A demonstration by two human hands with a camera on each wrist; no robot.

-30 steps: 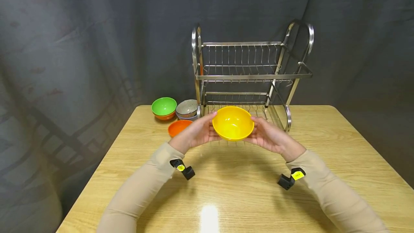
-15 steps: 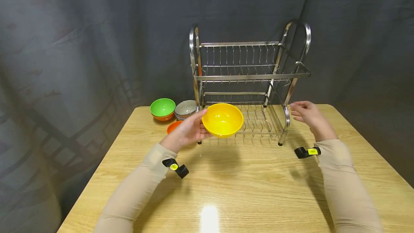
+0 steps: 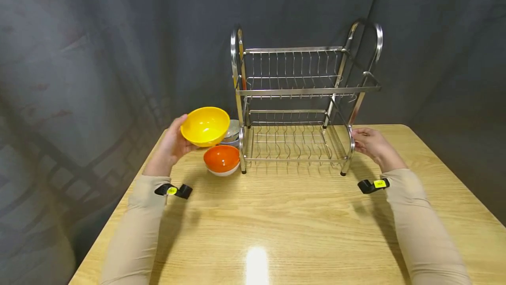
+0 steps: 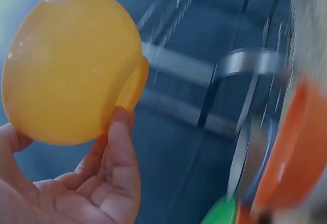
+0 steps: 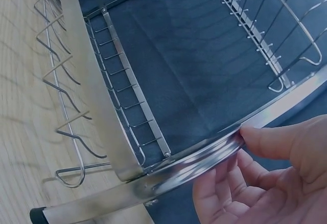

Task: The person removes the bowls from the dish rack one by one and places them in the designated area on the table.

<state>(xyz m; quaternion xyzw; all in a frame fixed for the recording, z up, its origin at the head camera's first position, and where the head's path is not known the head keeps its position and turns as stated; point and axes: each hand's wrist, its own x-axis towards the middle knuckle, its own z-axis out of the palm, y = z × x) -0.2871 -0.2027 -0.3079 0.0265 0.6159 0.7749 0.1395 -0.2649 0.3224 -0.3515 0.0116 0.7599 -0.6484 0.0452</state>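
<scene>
My left hand (image 3: 171, 146) holds a yellow bowl (image 3: 205, 127) at the back left, thumb near the rim and fingers under it. The left wrist view shows the bowl (image 4: 71, 65) from below, fingertips at its foot ring. It hides the green bowl in the head view; a sliver of that green bowl (image 4: 220, 213) shows in the left wrist view. My right hand (image 3: 373, 146) pinches the right front leg of the two-tier metal dish rack (image 3: 296, 160). In the right wrist view, thumb and fingers (image 5: 268, 141) close around the rack's curved tube (image 5: 204, 162).
An orange bowl with a white underside (image 3: 222, 160) sits left of the rack's front leg. Behind it, a speckled grey bowl (image 3: 233, 129) is partly covered by the yellow one. A dark curtain (image 3: 158, 34) hangs behind the wooden table (image 3: 292, 214).
The yellow bowl went from both hands to the left hand alone and moved left over the green bowl. My right hand let go of it, moved right and took hold of the rack's leg.
</scene>
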